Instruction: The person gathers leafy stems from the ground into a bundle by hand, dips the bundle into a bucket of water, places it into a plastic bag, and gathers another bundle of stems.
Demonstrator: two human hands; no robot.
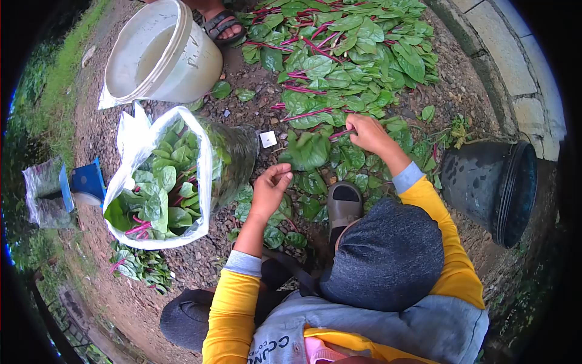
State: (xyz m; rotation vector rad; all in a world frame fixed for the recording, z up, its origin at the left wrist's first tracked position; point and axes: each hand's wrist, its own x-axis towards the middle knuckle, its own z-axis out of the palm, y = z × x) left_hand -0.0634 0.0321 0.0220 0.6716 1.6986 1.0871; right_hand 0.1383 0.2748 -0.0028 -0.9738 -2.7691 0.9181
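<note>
My right hand pinches the red stem of a Malabar spinach sprig, whose broad green leaves hang to the left. By those leaves' lower left edge is my left hand, its thumb and fingers drawn together; whether they grip a leaf edge I cannot make out. A large pile of red-stemmed spinach lies on the ground beyond my hands. To the left, a clear plastic bag lies with its mouth facing me, stuffed with the same greens. Loose leaves are scattered below my hands.
A white bucket is tilted at upper left, close to another person's sandaled foot. At right a black bucket lies tipped over. A small white square sits beside the bag. Concrete blocks edge the gravel ground.
</note>
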